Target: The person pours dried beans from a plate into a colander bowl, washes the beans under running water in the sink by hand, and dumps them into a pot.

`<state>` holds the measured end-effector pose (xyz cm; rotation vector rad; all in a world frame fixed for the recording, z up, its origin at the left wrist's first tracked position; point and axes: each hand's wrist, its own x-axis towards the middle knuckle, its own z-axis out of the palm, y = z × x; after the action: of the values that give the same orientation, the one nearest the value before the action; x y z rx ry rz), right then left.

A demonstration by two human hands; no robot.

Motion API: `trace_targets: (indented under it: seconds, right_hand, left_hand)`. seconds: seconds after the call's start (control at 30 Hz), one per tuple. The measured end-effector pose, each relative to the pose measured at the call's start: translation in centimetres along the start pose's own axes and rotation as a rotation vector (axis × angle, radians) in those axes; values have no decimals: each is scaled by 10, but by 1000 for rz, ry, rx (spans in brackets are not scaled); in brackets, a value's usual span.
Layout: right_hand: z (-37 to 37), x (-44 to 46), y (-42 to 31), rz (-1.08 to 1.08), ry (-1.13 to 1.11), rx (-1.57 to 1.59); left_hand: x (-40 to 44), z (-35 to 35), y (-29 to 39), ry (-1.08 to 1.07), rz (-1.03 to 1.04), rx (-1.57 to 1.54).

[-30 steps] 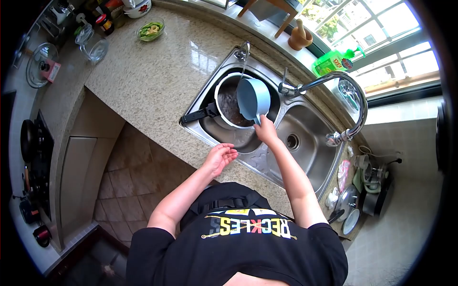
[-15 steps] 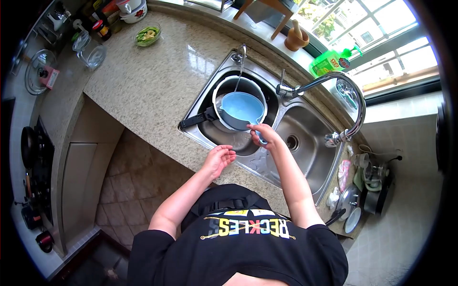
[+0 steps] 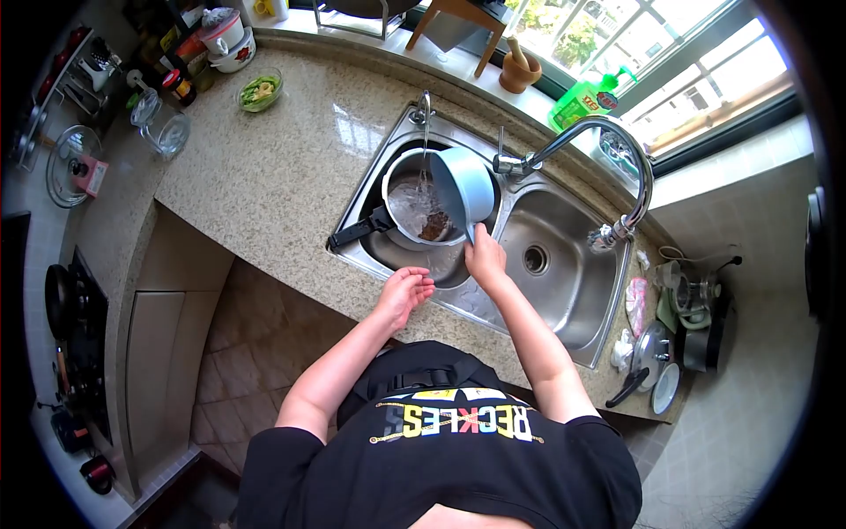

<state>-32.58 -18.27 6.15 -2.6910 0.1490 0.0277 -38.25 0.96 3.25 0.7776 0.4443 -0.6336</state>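
My right hand [image 3: 485, 256] is closed around the handle of a light blue dipper [image 3: 472, 187], which is tipped on its side over the right part of a silver pot [image 3: 398, 231]. The pot has a long black handle and sits in the left sink basin. Water from the small tap [image 3: 425, 104] runs into the pot, and brown bits [image 3: 434, 227] show at its bottom. Near the front edge of the sink, my left hand [image 3: 405, 293] hovers with loosely bent fingers and holds nothing.
A tall curved faucet [image 3: 648, 176] arches over the right basin [image 3: 564, 264]. Green soap bottle [image 3: 582, 101] and wooden mortar [image 3: 518, 75] stand on the sill. A glass bowl of green food [image 3: 260, 91] is on the counter; lids and pots [image 3: 652, 353] crowd the right.
My right hand has turned the dipper from level to tipped on its side and shifted it rightward, uncovering the inside of the pot. My left hand has hardly moved.
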Motion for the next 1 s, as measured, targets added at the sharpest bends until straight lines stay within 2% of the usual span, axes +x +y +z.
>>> trace_targets:
  seconds: [0.17, 0.27, 0.33, 0.47, 0.57, 0.63, 0.7, 0.77, 0.83, 0.9, 0.93, 0.97, 1.0]
  right_hand:
    - [-7, -9, 1, -71, 152, -97]
    - [-6, -17, 5, -41, 159, -146]
    - [-6, -25, 8, -97, 97, -175]
    - [-10, -42, 6, 51, 162, -86]
    - [-15, -60, 23, 262, 107, 757]
    - [-22, -80, 38, 379, 26, 903]
    - [-23, -105, 61, 406, 57, 844]
    - [-4, -133, 110, 162, 235, 363]
    - [-22, -165, 118, 33, 349, 3]
    - [-48, -185, 114, 309, 71, -119]
    - [-50, -194, 122, 289, 66, -115]
    - [-53, -204, 131, 284, 73, -136]
    - [-56, -213, 140, 284, 80, -158]
  left_hand:
    - [6, 12, 7, -35, 26, 140]
    - [7, 20, 10, -36, 12, 224]
    - [11, 18, 8, -77, -9, 328]
    - [12, 21, 6, -139, -33, 445]
    - [9, 30, 4, -183, -128, 429]
    - [6, 40, 1, -126, -121, 593]
    - [2, 50, -4, -80, -62, 610]
    - [14, 45, -17, -53, 301, 851]
    - [7, 57, -19, 9, 386, 874]
    - [11, 57, -30, 84, 731, 1081]
    - [5, 60, -25, 49, 554, 1300]
    - [5, 58, -33, 67, 557, 1295]
    - [7, 54, -45, 8, 715, 1471]
